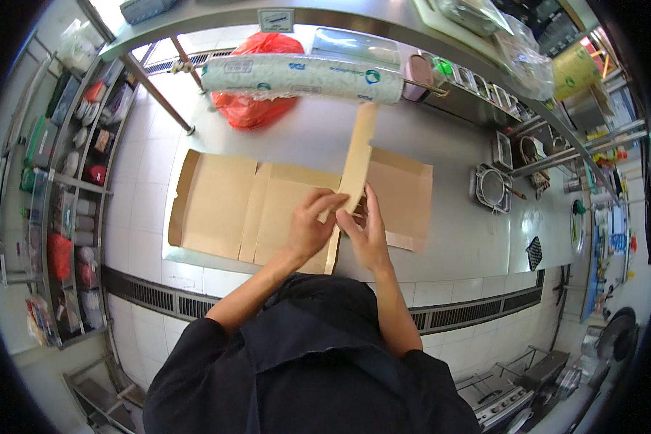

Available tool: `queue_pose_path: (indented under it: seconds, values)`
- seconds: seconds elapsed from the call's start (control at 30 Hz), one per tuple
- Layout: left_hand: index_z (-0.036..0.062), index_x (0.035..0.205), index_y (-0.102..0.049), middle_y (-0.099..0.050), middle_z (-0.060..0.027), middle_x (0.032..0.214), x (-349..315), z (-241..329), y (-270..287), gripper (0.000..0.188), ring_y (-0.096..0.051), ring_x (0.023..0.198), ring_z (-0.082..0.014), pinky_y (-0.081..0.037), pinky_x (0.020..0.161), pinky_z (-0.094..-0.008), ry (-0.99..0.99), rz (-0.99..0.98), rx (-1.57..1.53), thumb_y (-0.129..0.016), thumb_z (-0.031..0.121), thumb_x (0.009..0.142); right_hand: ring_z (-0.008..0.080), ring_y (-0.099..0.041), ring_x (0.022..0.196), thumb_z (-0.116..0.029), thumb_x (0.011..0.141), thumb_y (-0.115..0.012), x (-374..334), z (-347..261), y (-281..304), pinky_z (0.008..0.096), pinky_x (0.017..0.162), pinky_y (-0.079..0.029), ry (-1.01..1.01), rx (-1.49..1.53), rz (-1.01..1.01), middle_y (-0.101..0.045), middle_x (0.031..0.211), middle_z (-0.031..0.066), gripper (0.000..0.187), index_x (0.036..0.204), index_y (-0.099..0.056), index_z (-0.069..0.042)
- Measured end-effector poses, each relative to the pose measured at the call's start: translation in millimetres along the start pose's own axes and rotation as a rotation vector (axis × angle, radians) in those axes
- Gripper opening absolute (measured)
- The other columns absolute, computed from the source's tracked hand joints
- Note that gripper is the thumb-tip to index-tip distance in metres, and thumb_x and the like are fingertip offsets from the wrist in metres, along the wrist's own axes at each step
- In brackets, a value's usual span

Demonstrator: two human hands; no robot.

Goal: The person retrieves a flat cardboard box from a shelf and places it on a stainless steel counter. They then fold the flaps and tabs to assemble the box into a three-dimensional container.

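My left hand (pixel 315 224) and my right hand (pixel 365 231) meet low on a narrow brown cardboard strip (pixel 359 152), which stands up from between them. The fingers of both are closed on its lower part. Whether the strip is joined to the cardboard underneath is hidden by my hands. Opened-out cardboard (pixel 217 202) lies on the steel worktable (pixel 456 246), creased into panels, with a raised edge at its left end. Another brown cardboard panel (pixel 399 195) lies just right of my right hand.
A large roll of printed plastic wrap (pixel 304 77) hangs on a rod beyond the cardboard, with a red plastic bag (pixel 257 108) behind it. A round strainer (pixel 492 188) sits at the right. Overhead runs a steel shelf (pixel 362 22); a storage rack (pixel 79 181) stands left.
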State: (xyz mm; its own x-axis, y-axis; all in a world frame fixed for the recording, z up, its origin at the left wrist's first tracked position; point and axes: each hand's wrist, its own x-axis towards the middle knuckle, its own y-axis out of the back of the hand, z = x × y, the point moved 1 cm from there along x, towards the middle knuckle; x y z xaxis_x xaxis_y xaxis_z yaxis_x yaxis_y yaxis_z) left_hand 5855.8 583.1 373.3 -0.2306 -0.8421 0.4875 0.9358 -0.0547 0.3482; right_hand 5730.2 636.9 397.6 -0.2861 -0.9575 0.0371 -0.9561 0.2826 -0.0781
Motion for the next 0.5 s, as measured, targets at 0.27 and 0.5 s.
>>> queue_pose_path:
  seconds: [0.27, 0.5]
  values:
    - [0.0042, 0.126, -0.062, -0.067, -0.0151, 0.117, -7, 38, -40, 0.048, -0.066, 0.109, -0.0316, -0.056, 0.091, -0.0361, 0.041, -0.019, -0.293, -0.072, -0.004, 0.080, 0.0054, -0.061, 0.089, -0.015, 0.099, -0.067, 5, -18, 42, 0.0223, 0.080, -0.048, -0.099, 0.204, 0.183, -0.070, 0.102, 0.0015, 0.029, 0.123, -0.066, 0.002]
    - [0.0021, 0.111, -0.071, -0.071, -0.0144, 0.108, 15, 47, -45, 0.032, -0.071, 0.098, -0.0302, -0.058, 0.089, -0.0360, -0.196, -0.130, -0.317, -0.068, -0.012, 0.082, 0.0139, -0.066, 0.088, -0.006, 0.094, -0.072, -19, -49, 86, 0.0288, 0.080, -0.051, 0.266, -0.246, 0.470, -0.072, 0.100, 0.0084, 0.023, 0.114, -0.070, 0.005]
